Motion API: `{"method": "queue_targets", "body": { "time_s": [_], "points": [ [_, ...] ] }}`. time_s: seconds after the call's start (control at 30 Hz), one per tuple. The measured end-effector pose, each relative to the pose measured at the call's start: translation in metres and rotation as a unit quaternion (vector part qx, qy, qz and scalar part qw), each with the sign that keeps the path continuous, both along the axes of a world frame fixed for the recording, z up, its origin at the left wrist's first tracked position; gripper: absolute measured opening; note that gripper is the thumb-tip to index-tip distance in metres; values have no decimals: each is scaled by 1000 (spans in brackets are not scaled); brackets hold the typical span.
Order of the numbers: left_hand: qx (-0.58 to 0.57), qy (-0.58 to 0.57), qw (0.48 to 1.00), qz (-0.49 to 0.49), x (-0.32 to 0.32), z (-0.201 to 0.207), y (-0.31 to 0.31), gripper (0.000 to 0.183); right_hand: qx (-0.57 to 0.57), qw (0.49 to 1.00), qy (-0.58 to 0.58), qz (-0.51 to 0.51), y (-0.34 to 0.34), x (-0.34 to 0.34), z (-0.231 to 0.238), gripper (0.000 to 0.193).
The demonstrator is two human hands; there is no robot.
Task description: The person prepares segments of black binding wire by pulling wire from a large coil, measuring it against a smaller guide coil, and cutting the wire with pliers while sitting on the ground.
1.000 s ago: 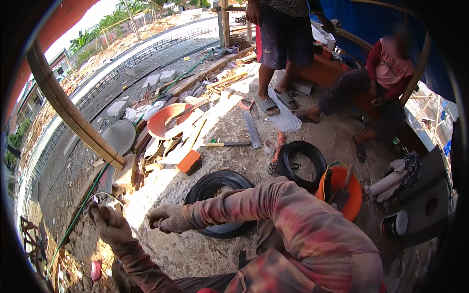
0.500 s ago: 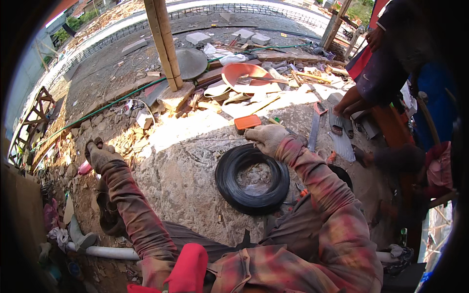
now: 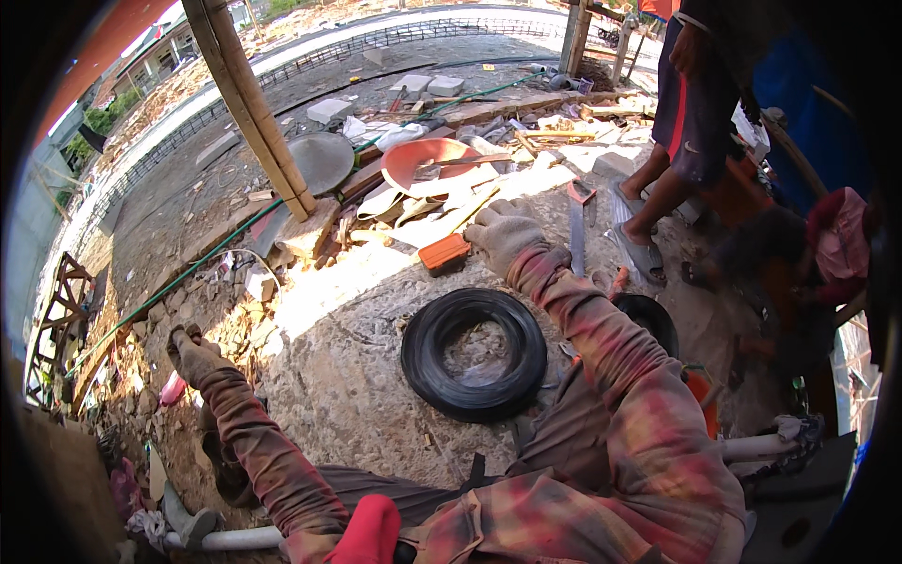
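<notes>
My right hand point(image 3: 503, 235), in a dirty work glove, is stretched far forward over the concrete. Its fingers are loosely spread beside a small orange block point(image 3: 443, 252) and I see nothing in them. My gloved left hand point(image 3: 193, 352) is curled into a fist, low on the rubble at the left. A black coil of wire point(image 3: 474, 352) lies flat on the concrete between my arms, nearer the right forearm. A second dark coil point(image 3: 648, 320) shows partly behind my right sleeve.
A bamboo pole point(image 3: 249, 103) leans up at the left, with a grey metal pan point(image 3: 319, 160) and an orange pan point(image 3: 427, 160) beyond. A handsaw point(image 3: 578, 226) lies by a standing person's feet point(image 3: 644, 254). Another person point(image 3: 827, 235) crouches at the right. A white pipe point(image 3: 225, 539) lies by my legs.
My right hand has gone from beside the black coil forward to the orange block. My left hand stays out on the rubble. The view has swung and tilted.
</notes>
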State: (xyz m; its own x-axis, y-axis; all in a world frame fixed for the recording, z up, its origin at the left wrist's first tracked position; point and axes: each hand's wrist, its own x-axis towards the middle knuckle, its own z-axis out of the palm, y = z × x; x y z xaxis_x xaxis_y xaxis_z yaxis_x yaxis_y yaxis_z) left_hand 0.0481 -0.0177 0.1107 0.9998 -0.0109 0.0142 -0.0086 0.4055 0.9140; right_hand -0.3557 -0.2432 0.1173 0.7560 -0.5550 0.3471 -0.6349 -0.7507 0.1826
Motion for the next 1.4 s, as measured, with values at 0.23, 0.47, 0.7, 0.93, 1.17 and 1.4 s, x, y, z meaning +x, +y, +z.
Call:
{"method": "queue_targets", "body": {
  "time_s": [0.23,0.47,0.7,0.93,1.17,1.4],
  "points": [
    [-42,-62,997,-31,13,-14,-9,18,-13,999,-35,-16,4,2,3,17],
    [36,-227,958,-172,5,-32,-18,13,2,1000,-24,-6,12,12,12,19],
    [55,-202,960,-185,6,-29,-15,12,37,998,53,24,18,16,5,22],
    [-183,115,969,-117,12,-2,10,27,109,993,-44,-16,-8,-12,-10,24],
    [-207,131,957,-156,58,-29,29,29,327,939,-52,95,-18,-18,-51,23],
    [68,40,992,-103,92,-61,56,19,671,718,155,99,37,-8,0,21]
  ]
}}
